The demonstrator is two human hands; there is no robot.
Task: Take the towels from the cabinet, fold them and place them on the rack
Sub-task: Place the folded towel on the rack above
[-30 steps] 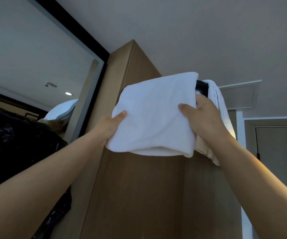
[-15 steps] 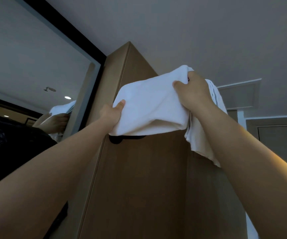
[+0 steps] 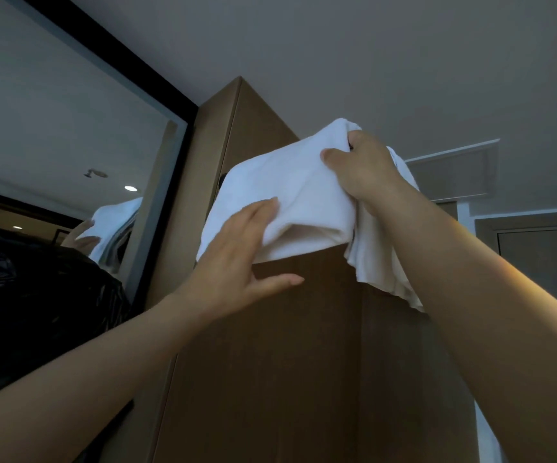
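**Seating the folded towel up high**

Far left: mirror (image 3: 69,145), showing a reflected hand and white cloth; black bag (image 3: 36,312) below it; neither is in the way.

Left hand (image 3: 237,259): fingers straight and together, lying flat on the lower left of the towel (image 3: 287,188); thumb spread out below, over the cabinet (image 3: 270,362) front; it grips nothing, only presses.

Towel: white, folded, held high against the cabinet's upper front, its lower edge sagging open in a loop; a dark sliver at its left edge may be the rack, cannot tell.

Right hand (image 3: 360,175): fingers curled over the towel's top right corner, thumb on the front face; a firm hold.

Second towel (image 3: 380,262): hangs just behind the right wrist, touching the first; hem uneven.

Judgement: placing stage, towel draped but not squared.

- smooth with the flat left palm downward and outward, to close the sagging loop;
- let the right hand hold the top corner until the fold sits over its support; release it last;
- avoid dragging the second towel when the right wrist pulls back;
- the cloth is soft and will slump to one side if the weight sits unevenly.
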